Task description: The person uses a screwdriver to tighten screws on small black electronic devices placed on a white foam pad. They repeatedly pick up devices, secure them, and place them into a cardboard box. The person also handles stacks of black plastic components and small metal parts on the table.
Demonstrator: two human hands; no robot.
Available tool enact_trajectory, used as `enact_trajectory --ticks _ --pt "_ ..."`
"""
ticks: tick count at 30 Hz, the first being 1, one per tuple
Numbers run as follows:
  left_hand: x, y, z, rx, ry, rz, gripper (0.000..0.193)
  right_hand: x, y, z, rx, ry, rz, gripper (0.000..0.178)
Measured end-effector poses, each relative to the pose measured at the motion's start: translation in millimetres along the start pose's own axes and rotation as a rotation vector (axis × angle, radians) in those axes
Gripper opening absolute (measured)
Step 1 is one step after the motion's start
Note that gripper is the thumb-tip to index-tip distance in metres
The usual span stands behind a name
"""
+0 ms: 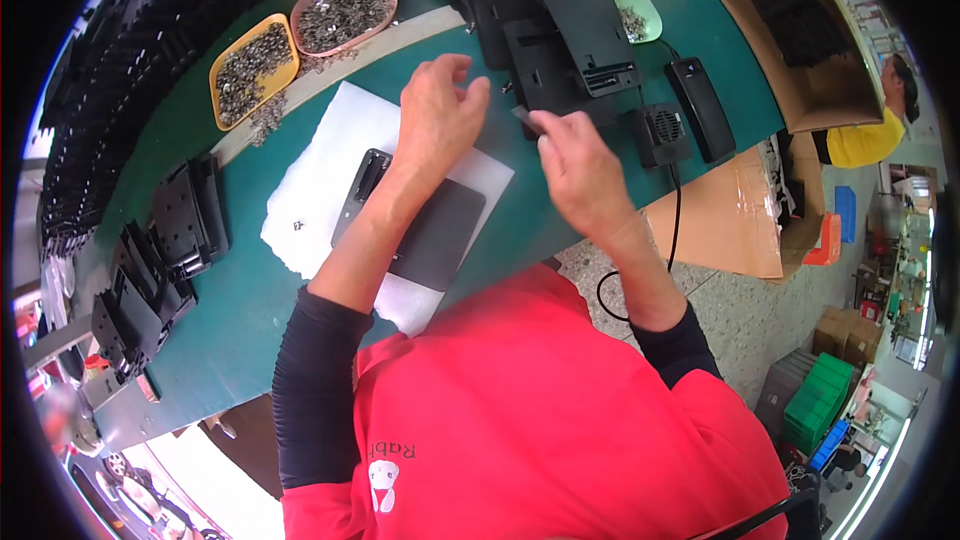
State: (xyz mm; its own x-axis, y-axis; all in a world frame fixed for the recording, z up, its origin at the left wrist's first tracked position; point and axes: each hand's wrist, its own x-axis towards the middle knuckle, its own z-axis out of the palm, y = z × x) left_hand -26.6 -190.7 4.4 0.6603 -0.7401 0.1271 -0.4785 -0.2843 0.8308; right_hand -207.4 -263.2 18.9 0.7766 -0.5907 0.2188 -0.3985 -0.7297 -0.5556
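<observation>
My left hand (440,118) is raised over the far side of a white foam sheet (320,180). Its fingers curl loosely, the thumb is apart, and nothing shows between them. Below its forearm, a dark grey flat plate (440,230) lies on the foam, with a black slotted fitting (371,176) at its left end; the forearm hides part of it. To the right, my right hand (585,175) pinches a small thin greyish piece (521,115) between thumb and index finger. That piece points toward a stack of black metal panels (560,50).
A yellow tray (217,90) and a pink tray (296,15) hold small metal parts; a green tray (650,10) stands farther right. Beside the panels are a black corded device (700,110) and a small black box (662,135). Black brackets (190,215) stand left, cardboard boxes (740,215) right.
</observation>
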Motion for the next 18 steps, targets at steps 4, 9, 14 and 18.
enact_trajectory --ticks 4,9,14,18 --pt "19 7 12 -0.004 -0.048 -0.090 0.062 -22 14 24 -0.083 0.183 -0.114 0.024" --pt "33 23 25 -0.048 -0.054 -0.183 0.079 -21 29 32 -0.159 0.319 -0.337 0.020" --pt "42 11 38 -0.036 -0.044 -0.196 0.081 -3 46 13 -0.057 0.421 -0.320 0.032" --pt "38 36 29 -0.157 -0.103 -0.303 0.084 50 68 -21 -0.246 0.427 0.014 0.060"
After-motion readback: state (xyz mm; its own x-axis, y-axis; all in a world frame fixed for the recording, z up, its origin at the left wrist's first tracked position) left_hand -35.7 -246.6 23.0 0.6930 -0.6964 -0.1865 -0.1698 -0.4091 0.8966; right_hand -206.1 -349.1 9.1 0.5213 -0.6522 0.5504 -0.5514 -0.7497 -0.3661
